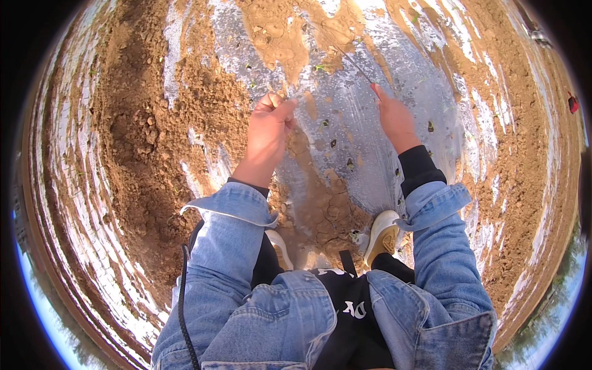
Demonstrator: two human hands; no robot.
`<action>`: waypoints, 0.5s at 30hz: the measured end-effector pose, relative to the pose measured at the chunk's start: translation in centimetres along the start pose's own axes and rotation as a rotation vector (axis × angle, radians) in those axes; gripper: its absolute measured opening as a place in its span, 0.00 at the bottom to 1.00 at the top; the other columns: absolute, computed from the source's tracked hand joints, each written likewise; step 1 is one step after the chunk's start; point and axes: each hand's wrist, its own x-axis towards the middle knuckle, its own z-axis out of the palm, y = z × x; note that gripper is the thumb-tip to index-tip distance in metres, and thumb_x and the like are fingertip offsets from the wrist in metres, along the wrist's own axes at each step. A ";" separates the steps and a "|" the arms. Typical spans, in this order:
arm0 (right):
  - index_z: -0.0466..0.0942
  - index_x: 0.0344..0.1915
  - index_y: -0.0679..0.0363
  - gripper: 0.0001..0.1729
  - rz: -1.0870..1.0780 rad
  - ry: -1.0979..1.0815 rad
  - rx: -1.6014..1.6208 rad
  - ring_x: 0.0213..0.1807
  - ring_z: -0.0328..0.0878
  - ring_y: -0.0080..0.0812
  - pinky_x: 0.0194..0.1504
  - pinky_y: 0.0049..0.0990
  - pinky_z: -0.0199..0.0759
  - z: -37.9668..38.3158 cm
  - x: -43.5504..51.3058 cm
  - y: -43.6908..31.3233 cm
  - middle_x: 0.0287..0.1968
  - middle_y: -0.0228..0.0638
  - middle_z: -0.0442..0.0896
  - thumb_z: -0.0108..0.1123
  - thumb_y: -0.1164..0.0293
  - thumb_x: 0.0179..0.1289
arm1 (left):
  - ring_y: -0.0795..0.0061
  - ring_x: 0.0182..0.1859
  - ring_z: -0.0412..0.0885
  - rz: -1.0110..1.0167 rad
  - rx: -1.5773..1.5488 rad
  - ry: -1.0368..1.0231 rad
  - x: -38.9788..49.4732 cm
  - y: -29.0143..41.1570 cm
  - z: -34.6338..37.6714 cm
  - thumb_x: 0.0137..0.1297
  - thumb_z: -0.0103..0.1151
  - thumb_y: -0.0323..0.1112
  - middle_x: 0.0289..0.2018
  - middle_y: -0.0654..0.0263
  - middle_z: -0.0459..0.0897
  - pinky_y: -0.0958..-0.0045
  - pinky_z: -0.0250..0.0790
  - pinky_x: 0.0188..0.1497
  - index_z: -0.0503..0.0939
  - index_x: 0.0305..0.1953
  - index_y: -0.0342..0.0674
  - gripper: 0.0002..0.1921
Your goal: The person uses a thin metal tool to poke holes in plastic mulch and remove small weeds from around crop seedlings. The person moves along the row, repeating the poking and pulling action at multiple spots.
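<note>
My right hand (397, 119) grips the red handle (375, 90) of a thin metal rod (354, 63). The rod slants forward and left over the bed, and its far tip is hard to make out. To its left, my left hand (269, 132) is held above the bed with thumb and fingers drawn together. Any small thing inside that pinch is hidden. Below both hands lies silvery plastic mulch film (374, 134), partly covered with soil. Small holes dot the film, some with green seedlings, such as one seedling (320, 68) ahead and another seedling (350, 164) nearer my feet.
Loose brown soil (138, 125) is heaped along the bed's left side. More film strips (78, 185) run beyond it. My tan shoe (383, 236) stands at the film's near end. A black cord (183, 300) hangs by my left sleeve. A red object (573, 102) is far right.
</note>
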 end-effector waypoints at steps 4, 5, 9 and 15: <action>0.58 0.67 0.35 0.27 0.005 -0.007 -0.178 0.37 0.79 0.49 0.38 0.45 0.73 -1.2 -0.4 0.6 0.35 0.45 0.79 0.43 0.65 0.69 | 0.84 0.25 0.66 0.000 -0.013 0.001 0.1 0.0 0.0 0.63 0.58 0.26 0.20 0.76 0.68 0.79 0.64 0.33 0.65 0.23 0.51 0.15; 0.57 0.67 0.35 0.27 -0.008 0.015 -0.193 0.37 0.79 0.49 0.39 0.45 0.73 -1.2 -0.6 0.8 0.36 0.45 0.79 0.42 0.65 0.69 | 0.84 0.25 0.66 0.001 0.002 0.007 -0.1 -0.1 -0.1 0.63 0.58 0.26 0.20 0.76 0.68 0.79 0.64 0.33 0.65 0.23 0.51 0.15; 0.60 0.67 0.36 0.27 -0.098 0.126 -0.052 0.34 0.79 0.46 0.35 0.41 0.73 -0.4 -0.9 1.6 0.35 0.45 0.78 0.45 0.67 0.69 | 0.83 0.25 0.66 0.044 0.033 0.000 0.1 0.3 -0.2 0.62 0.58 0.27 0.20 0.76 0.68 0.78 0.64 0.33 0.65 0.24 0.51 0.14; 0.63 0.66 0.42 0.24 0.486 -0.484 1.329 0.19 0.62 0.16 0.17 0.16 0.54 -0.1 -0.4 1.5 0.28 0.26 0.70 0.48 0.64 0.71 | 0.84 0.26 0.67 0.032 0.041 0.025 0.0 0.6 -0.6 0.62 0.58 0.26 0.21 0.76 0.68 0.78 0.65 0.33 0.65 0.24 0.51 0.15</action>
